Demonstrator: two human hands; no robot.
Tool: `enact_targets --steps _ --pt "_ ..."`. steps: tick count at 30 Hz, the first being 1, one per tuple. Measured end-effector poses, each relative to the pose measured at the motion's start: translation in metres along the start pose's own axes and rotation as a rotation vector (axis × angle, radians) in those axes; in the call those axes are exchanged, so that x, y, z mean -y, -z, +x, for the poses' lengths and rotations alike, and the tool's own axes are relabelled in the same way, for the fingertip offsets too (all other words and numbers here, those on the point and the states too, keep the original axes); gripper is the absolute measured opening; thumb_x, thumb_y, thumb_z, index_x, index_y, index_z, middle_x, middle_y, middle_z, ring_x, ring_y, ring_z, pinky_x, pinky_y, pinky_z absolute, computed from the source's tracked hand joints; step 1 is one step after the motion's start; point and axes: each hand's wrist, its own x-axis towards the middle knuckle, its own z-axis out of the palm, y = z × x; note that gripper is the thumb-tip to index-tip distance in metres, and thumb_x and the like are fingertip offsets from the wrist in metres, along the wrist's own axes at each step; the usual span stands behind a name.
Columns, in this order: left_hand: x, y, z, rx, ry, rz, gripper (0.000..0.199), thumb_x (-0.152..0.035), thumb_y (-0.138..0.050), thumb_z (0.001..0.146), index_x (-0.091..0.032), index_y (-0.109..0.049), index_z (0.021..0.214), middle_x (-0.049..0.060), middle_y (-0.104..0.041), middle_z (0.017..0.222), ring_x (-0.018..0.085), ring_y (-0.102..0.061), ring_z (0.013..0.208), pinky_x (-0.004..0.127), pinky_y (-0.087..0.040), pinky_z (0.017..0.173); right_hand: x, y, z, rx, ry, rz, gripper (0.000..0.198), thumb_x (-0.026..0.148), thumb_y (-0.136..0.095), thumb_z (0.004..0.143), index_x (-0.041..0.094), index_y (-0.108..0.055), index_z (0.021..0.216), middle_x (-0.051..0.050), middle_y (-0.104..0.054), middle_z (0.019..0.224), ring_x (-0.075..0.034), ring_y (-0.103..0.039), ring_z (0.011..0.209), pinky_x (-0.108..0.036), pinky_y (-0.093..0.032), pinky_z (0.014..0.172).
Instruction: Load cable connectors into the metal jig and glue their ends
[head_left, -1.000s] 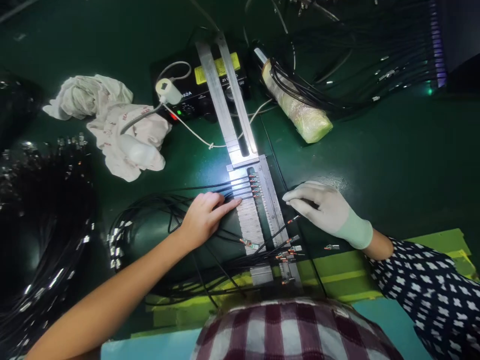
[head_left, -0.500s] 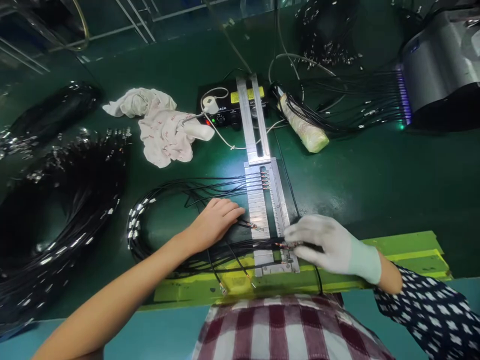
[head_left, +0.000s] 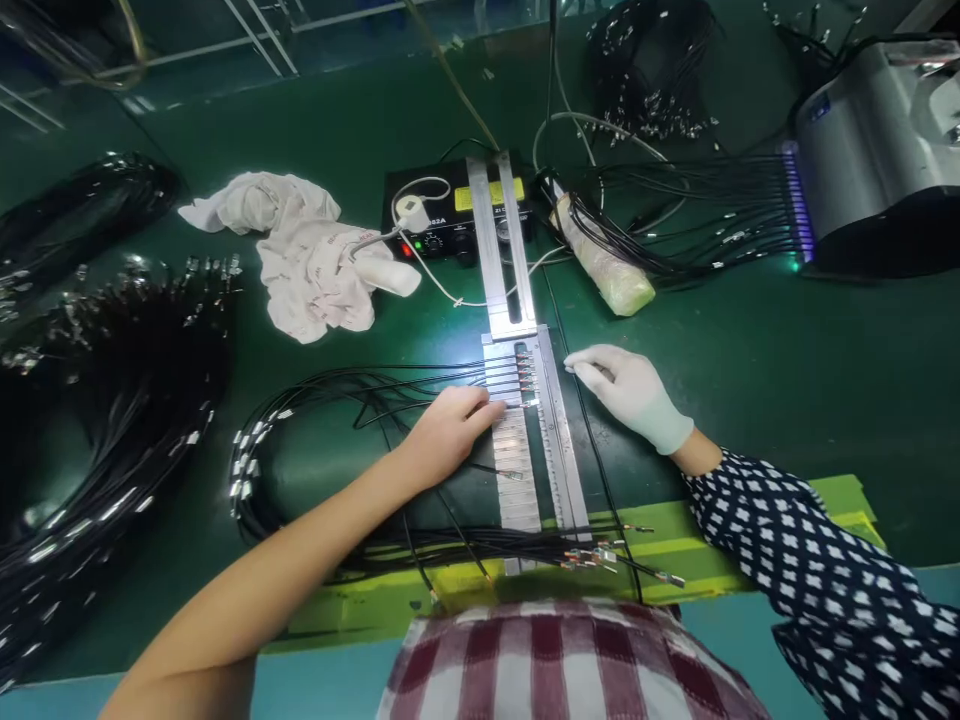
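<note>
My bare left hand (head_left: 450,430) rests over the left side of a slotted metal fixture (head_left: 514,440). Its thumb and forefinger are closed on a black cable, whose metal terminal (head_left: 531,403) lies across the fixture's slot. Just above, several black cables (head_left: 499,375) lie side by side with their terminals in the slot. My right hand (head_left: 630,395), in a white glove, is off the fixture's right edge with fingers drawn together; nothing shows in them. A loose cable end (head_left: 511,474) lies below my left hand. A cable bundle (head_left: 525,545) crosses the fixture's lower end.
Behind the fixture stands a black control box (head_left: 431,240). A white cloth (head_left: 315,265) lies left of it, a wrapped roll (head_left: 607,265) right. Large cable coils (head_left: 135,400) fill the left side. A grey machine (head_left: 870,150) with a lit row of cables stands at right.
My right hand has let go of the cable bundle and moved up along the fixture. The bundle now lies lower. My left hand has shifted to the slot, where another terminal now lies.
</note>
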Motion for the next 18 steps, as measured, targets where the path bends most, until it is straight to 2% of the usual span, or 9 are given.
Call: enact_targets --steps 6,14,18 --pt "0.007 -0.002 0.009 0.018 -0.040 0.062 0.033 -0.020 -0.036 0.103 -0.018 -0.062 0.123 0.007 -0.059 0.093 0.017 -0.052 0.083 0.029 -0.039 0.072 0.003 0.001 -0.003 0.028 0.031 -0.018 0.022 0.030 -0.052 0.097 0.024 -0.073 0.101 0.000 -0.074 0.104 -0.020 -0.068 0.090 -0.036 -0.051 0.082" --pt "0.006 0.002 0.021 -0.019 -0.101 0.037 0.029 -0.017 -0.041 0.101 -0.015 -0.063 0.118 0.007 -0.058 0.090 0.018 -0.049 0.080 0.030 -0.039 0.071 0.002 0.001 -0.002 0.036 0.028 0.007 0.020 0.028 -0.053 0.098 0.025 -0.073 0.101 0.001 -0.074 0.104 -0.020 -0.068 0.097 -0.035 -0.051 0.087" --pt "0.009 -0.002 0.020 -0.022 -0.056 -0.069 0.025 -0.012 -0.043 0.098 -0.012 -0.061 0.116 0.010 -0.059 0.097 0.018 -0.053 0.088 0.030 -0.043 0.076 0.003 0.002 -0.002 0.034 0.013 0.016 0.020 0.028 -0.053 0.098 0.025 -0.073 0.101 0.001 -0.074 0.105 -0.019 -0.069 0.097 -0.035 -0.051 0.088"
